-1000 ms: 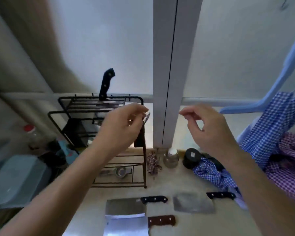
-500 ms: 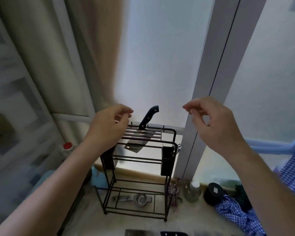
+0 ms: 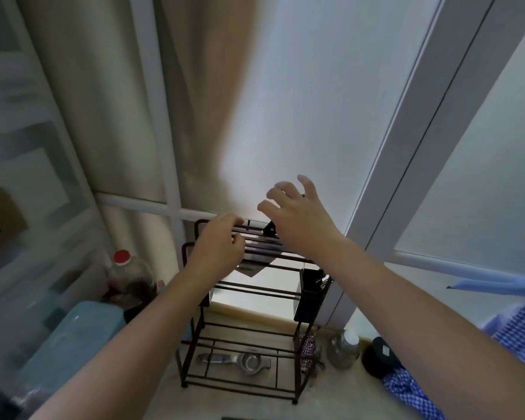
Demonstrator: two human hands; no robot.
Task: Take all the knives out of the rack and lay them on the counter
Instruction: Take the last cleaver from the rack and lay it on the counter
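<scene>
At the centre of the frame, the last black-handled cleaver (image 3: 259,259) hangs in the top slots of the black wire knife rack (image 3: 249,301), its steel blade slanting down through the bars and only a stub of the handle showing beside my right hand (image 3: 300,225). That hand has swung in from the right over the past second and now hovers just above the handle, fingers (image 3: 278,189) spread wide and holding nothing. My left hand (image 3: 220,247) has dropped onto the top rails, its fingers curled loosely against the bars; I cannot tell whether they truly grip a rail or only rest there, but they hold no knife.

A second ago the view looked lower and showed three cleavers lying on the pale table (image 3: 249,404) below; now only a dark sliver shows at the bottom edge. So this looks like the final knife, and I judge the next move is to close on the handle and lift it out, with the left hand steadying the rack.

Lower down, a metal strainer (image 3: 249,362) lies on the rack's bottom shelf. At lower right stands a small glass bottle (image 3: 344,348), and at left a red-capped bottle (image 3: 125,271).
</scene>
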